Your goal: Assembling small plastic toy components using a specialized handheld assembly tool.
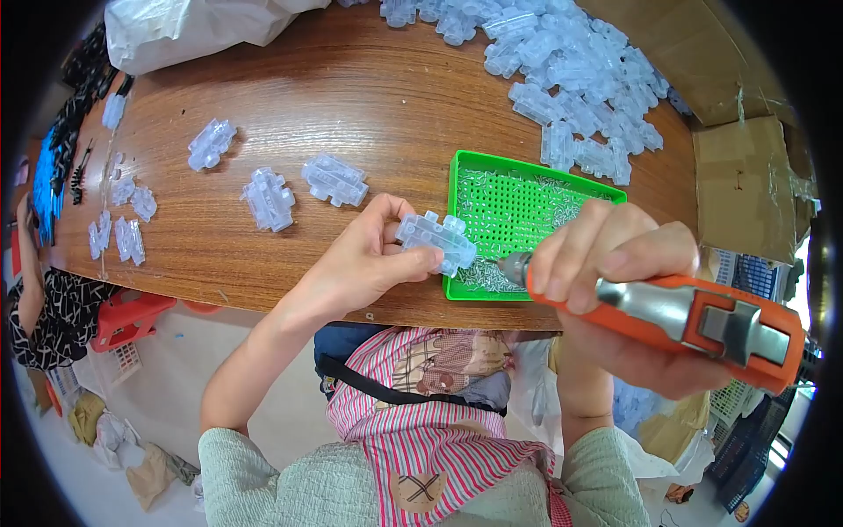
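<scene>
Between the thumb and fingers of my left hand (364, 259) is a clear plastic housing (436, 239), held over the near left edge of a green perforated tray (453, 189). Small silver screws (487, 277) lie scattered in that tray, thickest along its near and right parts. My right hand (615, 263) is wrapped round an orange and silver electric screwdriver (694, 316). Its tip points left, over the tray and a short way from the housing. On the brown table (378, 97), left of the tray, lie three similar clear housings (335, 179), apart from one another.
A large heap of clear plastic parts (571, 79) covers the far right of the table, beside a cardboard box (742, 189). At the far left are several smaller clear pieces (128, 241) and another person's arm (29, 255). A white bag (189, 31) sits at the back.
</scene>
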Tool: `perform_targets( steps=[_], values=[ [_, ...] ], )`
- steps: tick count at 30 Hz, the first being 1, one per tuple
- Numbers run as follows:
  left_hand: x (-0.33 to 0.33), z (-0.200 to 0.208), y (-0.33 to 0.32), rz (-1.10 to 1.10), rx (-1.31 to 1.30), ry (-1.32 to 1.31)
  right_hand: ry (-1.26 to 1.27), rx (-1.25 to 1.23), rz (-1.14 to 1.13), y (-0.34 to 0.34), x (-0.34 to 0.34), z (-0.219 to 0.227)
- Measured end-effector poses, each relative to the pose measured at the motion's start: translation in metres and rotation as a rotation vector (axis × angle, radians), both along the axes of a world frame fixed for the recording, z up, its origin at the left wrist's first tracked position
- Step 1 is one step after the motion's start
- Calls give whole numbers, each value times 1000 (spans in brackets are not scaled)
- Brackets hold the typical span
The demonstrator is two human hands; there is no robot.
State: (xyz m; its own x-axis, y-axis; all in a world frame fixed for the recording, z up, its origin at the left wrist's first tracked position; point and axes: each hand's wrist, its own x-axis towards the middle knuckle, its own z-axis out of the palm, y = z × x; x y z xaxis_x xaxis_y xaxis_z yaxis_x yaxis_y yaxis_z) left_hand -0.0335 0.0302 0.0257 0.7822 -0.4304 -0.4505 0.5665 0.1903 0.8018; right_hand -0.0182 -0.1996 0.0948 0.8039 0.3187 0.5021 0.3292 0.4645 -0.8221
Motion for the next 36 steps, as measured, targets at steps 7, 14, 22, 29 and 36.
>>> perform_targets(
  steps=[7, 14, 22, 29, 36],
  values=[
    [0, -4, -1, 12, -2, 7, -12, -116, -19, 10, -3, -5],
    [-1, -9, -5, 57, -98, -14, -21, -145, 40, 34, 2, -16],
    [6, -10, -1, -105, 84, -133, -89, -168, 89, 38, 5, -12],
    [5, 35, 37, -234, 685, -456, 80, 110, 150, 18, 18, 22],
    [4, 51, 68, -97, 1214, -623, 59, -67, -142, -11, 18, 0]
  ],
)
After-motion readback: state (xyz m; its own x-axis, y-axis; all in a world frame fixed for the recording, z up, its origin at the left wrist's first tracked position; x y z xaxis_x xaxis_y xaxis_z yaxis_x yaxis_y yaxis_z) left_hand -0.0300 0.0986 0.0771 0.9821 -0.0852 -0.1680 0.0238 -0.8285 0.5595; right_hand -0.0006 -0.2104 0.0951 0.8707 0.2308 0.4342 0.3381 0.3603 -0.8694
